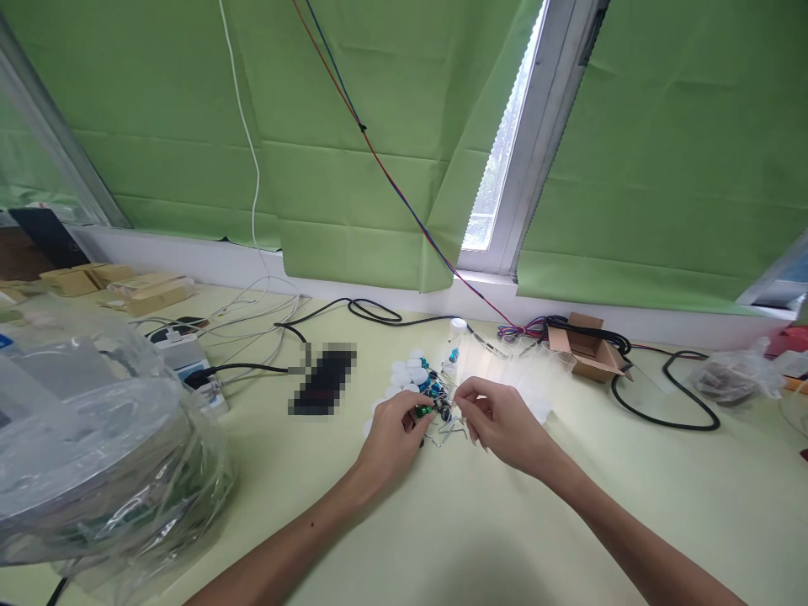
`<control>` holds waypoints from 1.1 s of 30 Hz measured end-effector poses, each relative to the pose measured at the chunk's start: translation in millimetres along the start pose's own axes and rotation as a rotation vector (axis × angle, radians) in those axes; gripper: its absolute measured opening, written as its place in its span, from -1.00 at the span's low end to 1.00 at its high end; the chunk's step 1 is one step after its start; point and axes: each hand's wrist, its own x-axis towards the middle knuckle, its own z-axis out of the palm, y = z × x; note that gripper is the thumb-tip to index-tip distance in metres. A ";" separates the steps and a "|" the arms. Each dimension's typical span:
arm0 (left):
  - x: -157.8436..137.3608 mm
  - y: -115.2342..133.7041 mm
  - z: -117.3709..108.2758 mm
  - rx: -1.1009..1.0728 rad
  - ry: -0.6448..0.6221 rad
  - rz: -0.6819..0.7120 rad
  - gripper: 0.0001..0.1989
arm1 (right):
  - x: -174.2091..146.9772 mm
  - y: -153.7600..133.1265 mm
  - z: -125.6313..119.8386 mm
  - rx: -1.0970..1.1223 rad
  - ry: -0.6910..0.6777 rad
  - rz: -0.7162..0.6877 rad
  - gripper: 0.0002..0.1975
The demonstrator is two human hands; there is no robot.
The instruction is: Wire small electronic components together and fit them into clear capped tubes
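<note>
Left hand (395,425) pinches a small green piece (424,411) between thumb and fingers, at the near left edge of a heap (435,385) of little parts, in the middle of the table (492,530). Right hand (498,421) is at the heap's right side, thumb and forefinger close at the tips; whether they grip anything, I cannot tell.

From the left, a big clear bag (218,471) wraps a round spool (56,450). Behind it lie yellowish boxes (157,296), then a power strip (215,402) with a black plug (199,377) and tangled white cables (278,295). A dark thing, blurred into squares, lies left of the hands. White discs (404,374) gather at the heap's far left side, blue pieces (434,389) lie within it, and bent wires (449,429) lie between the hands. A white-capped bottle (458,325) is just behind. Farther right, an open carton (584,347) sits near the wall, a black cable (637,418) loops beside it, and another clear bag (736,376) lies near the right edge. Green blinds (379,194) hang behind, red and blue wires (410,206) slanting across them.
</note>
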 end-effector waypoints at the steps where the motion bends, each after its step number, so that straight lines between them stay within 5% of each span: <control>1: -0.5 0.9 0.0 0.002 -0.008 0.013 -0.83 | 0.6 0.5 -0.5 0.005 0.013 -0.010 -0.82; 10: -3.0 4.7 1.3 -0.026 -0.085 0.065 -0.82 | 5.6 8.0 -1.1 0.054 0.088 -0.066 -0.81; 26: -1.1 8.9 1.4 -0.269 -0.094 -0.104 -0.73 | 8.5 13.8 5.5 0.100 0.124 -0.139 -0.77; 33: 4.1 6.5 -2.2 -0.371 -0.014 -0.189 -0.71 | 15.6 41.1 9.7 -0.181 0.107 -0.116 -0.81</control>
